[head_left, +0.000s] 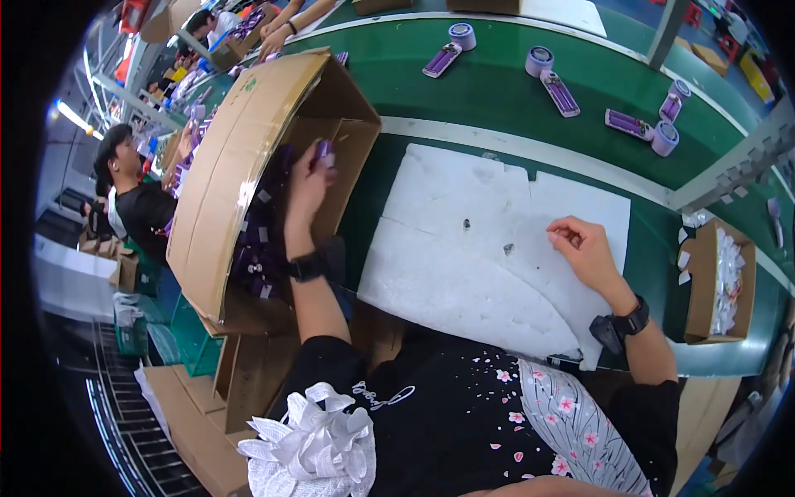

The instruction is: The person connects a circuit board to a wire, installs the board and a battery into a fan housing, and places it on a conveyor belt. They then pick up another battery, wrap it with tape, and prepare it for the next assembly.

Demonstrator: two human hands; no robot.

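Note:
My left hand (308, 195) is inside the mouth of a tilted cardboard box (219, 157) on the left. Its fingers are closed round a small purple plastic part (325, 154) with a pale label. Beneath that hand, several dark purple parts (252, 236) lie in the box, partly in shadow. Over the right half of a white foam board (447, 240), my right hand (582, 253) has its fingers curled and thumb drawn in. Whether something small sits in that pinch cannot be made out. The board bears dark pits and a crack.
Purple battery-like units with round heads (540, 62) lie spaced along the green conveyor belt (489, 91) beyond a metal rail. A small carton (716, 282) of white pieces stands at the right. At the left, a co-worker in black (145, 203) sits near the box; another person's hands (277, 33) reach in at the back.

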